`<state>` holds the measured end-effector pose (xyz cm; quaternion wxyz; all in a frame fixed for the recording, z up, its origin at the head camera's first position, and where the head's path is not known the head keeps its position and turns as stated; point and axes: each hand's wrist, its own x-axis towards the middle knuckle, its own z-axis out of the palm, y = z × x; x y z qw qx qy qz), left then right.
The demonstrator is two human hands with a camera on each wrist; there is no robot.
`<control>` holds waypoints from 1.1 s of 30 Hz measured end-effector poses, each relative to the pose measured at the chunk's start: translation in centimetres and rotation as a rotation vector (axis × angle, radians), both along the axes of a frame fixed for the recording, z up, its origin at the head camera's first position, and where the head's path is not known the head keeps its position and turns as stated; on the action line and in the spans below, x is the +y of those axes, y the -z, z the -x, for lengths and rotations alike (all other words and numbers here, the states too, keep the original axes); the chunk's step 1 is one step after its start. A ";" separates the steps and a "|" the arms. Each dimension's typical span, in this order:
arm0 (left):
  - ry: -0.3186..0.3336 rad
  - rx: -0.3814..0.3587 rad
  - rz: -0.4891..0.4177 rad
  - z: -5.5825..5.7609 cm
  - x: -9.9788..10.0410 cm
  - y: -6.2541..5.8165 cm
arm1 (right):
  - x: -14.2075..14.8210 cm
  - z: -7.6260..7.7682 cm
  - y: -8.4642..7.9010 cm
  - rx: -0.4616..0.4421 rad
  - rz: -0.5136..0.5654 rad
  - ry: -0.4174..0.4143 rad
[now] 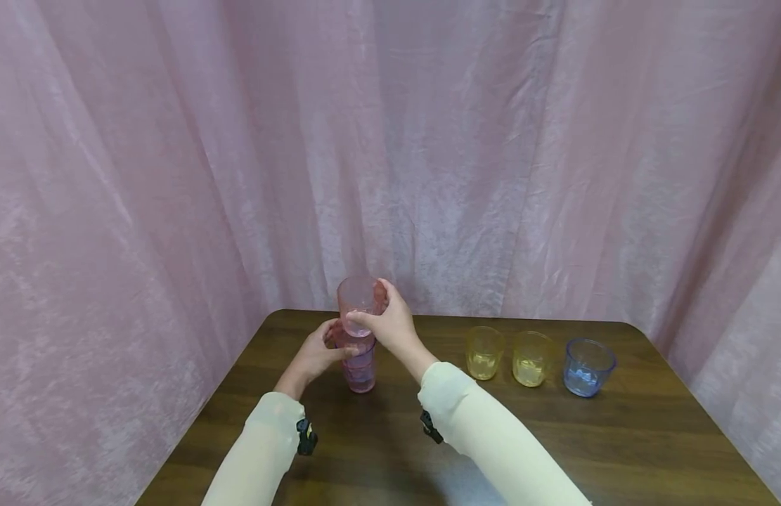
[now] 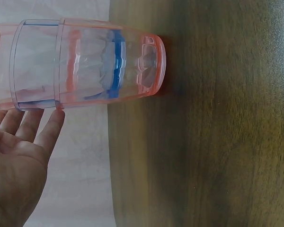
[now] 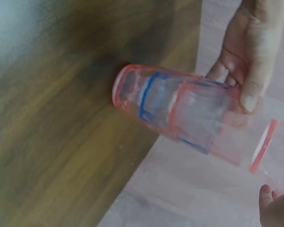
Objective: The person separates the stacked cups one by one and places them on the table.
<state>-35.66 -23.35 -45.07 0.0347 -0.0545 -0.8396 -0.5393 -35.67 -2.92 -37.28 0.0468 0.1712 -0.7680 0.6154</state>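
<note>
A nested stack of clear pink and blue cups (image 1: 360,374) stands upright on the table, left of the middle. My left hand (image 1: 313,361) holds it near the top, thumb on one side and fingers on the other. In the left wrist view, pink and blue bands show through the stack's walls (image 2: 92,64). Just above the stack, my right hand (image 1: 398,325) grips a single pink cup (image 1: 355,294) between thumb and fingers. The right wrist view shows a gap between this pink cup's base (image 3: 262,146) and the stack's upper rim.
On the right of the brown wooden table (image 1: 390,436) stand two yellow cups, one (image 1: 483,362) beside the other (image 1: 529,367), and a blue cup (image 1: 585,376) further right. A pink curtain (image 1: 441,154) hangs behind the table and along its sides.
</note>
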 end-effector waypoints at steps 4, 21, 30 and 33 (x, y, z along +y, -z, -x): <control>0.012 0.017 -0.012 0.1 -0.2 0.0 | 0.8 0.1 -0.7 0.005 0.033 -0.012; 0.083 0.007 -0.033 -1.7 0.6 -3.1 | 7.1 0.1 0.2 -0.011 0.028 -0.025; 0.085 -0.012 -0.031 -1.6 0.6 -3.1 | 10.2 -0.5 0.8 -0.058 0.019 -0.050; 0.086 -0.006 -0.031 -1.6 0.6 -3.3 | 10.9 -0.7 1.1 -0.052 0.031 -0.048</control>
